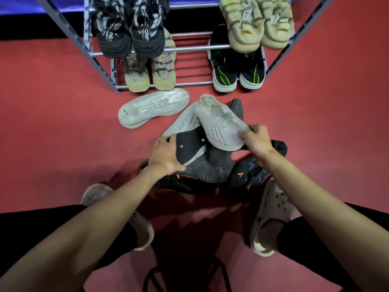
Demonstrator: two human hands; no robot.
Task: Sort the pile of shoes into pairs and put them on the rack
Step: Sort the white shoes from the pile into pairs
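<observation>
Nearest to me are the person's knees, a pale clog (271, 216) on each foot, and what looks like a dark stool (185, 277) below, cut off by the frame edge. Past them sits the pile (202, 165) on the red floor (52, 123), a tangle I cannot fully count. The left hand (166, 155) is spread and closed over a dark grey shoe (195, 157), I judge to lift it or pin it while the one above comes free. The right hand (255, 140) pinches the toe end of a white shoe (219, 125), sole towards me, which lies across the grey one; I take this as pulling it out to match. Under both are black shoes with orange marks (246, 175), mostly hidden, and another dark shoe (236, 108) peeks out behind the white one. Just beyond the pile, a second white shoe (153, 109) lies sole up and alone, probably the mate. Farther on stands the rack (189, 83): on its lower bars a tan pair (150, 74) on the left and a black pair with green stripes (237, 74) on the right, heels outward, with room between. Above, a black-and-white pair (130, 30) and a cream pair (259, 24) sit with their fronts cut off at the top.
</observation>
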